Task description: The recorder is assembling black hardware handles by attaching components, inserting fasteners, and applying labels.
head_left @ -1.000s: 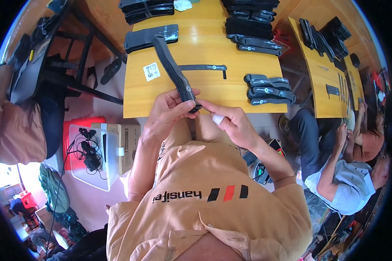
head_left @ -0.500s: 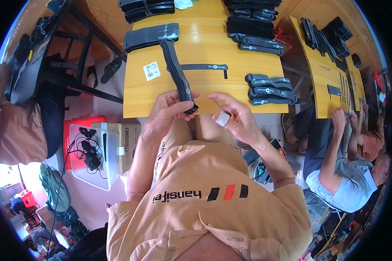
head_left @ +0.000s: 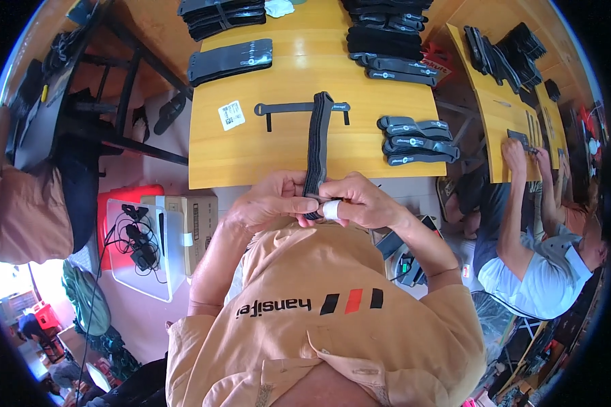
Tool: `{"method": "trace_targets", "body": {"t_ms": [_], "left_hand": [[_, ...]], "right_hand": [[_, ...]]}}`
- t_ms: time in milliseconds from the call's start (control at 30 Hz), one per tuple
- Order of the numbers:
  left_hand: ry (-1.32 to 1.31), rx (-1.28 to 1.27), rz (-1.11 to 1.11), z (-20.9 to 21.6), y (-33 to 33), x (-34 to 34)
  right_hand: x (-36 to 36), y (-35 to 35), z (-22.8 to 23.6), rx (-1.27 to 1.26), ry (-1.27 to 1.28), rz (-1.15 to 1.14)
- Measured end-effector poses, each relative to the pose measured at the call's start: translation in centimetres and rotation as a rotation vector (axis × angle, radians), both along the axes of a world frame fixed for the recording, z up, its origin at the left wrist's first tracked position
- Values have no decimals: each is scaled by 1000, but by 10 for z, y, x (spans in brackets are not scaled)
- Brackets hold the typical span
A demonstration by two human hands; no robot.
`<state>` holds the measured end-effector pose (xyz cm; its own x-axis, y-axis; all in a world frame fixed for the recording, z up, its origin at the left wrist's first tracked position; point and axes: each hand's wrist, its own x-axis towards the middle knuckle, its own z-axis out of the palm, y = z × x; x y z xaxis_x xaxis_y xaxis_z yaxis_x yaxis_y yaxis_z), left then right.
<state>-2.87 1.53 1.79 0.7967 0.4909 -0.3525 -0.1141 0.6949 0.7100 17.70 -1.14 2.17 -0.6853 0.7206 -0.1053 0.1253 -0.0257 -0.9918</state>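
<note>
My left hand (head_left: pixel 273 202) grips the near end of a bundle of dark grey hook-and-loop straps (head_left: pixel 318 142), thumb on top. The bundle points away from me, reaching over the table's front edge. Against the same near end, my right hand (head_left: pixel 361 201) is closed, fingers bent in a pinch. A white wrapped piece (head_left: pixel 331 209) shows at its fingers; what else they hold is hidden. Beyond the hands a single grey strap (head_left: pixel 285 108) lies crosswise on the table, partly covered by the bundle, with short black pieces hanging from both ends.
On the yellow wooden table (head_left: pixel 251 156) are a white printed label (head_left: pixel 231 115), a flat strap stack (head_left: pixel 231 61) and bundled straps (head_left: pixel 417 141) at right. More stacks (head_left: pixel 390 44) stand farther back. A clear bin of cables (head_left: pixel 146 247) sits at left. Another person (head_left: pixel 533 271) works at right.
The strap bundle has swung right and nearer me, uncovering the crosswise strap's left end. My right hand has come left to the bundle's near end and closed there.
</note>
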Motion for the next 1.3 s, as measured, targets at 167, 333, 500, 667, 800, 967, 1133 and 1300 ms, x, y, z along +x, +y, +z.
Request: {"method": "trace_targets", "body": {"t_ms": [167, 333, 500, 667, 800, 967, 1133, 1300], "left_hand": [[-114, -145, 142, 2, -9, 6], [-221, -160, 21, -1, -9, -2], [-267, -104, -223, -12, -16, -9], [-97, -59, -86, -1, -12, 12], [-48, -158, -80, -6, -8, 12], [-102, 7, -137, -8, -11, 10], [-121, 121, -369, -6, -17, -18], [-170, 63, -488, -16, -18, -71]], "right_hand": [[-9, -11, 2, -561, 389, -255], [3, -9, 2, -1065, 723, -391], [24, 5, 0, -812, 831, -404], [5, 3, 4, -650, 565, -248], [-1, 2, 4, -590, 523, -157], [9, 0, -1, -695, 632, -183], [55, 7, 32, -317, 909, -1150], [163, 39, 82, -178, 1612, -529]]}}
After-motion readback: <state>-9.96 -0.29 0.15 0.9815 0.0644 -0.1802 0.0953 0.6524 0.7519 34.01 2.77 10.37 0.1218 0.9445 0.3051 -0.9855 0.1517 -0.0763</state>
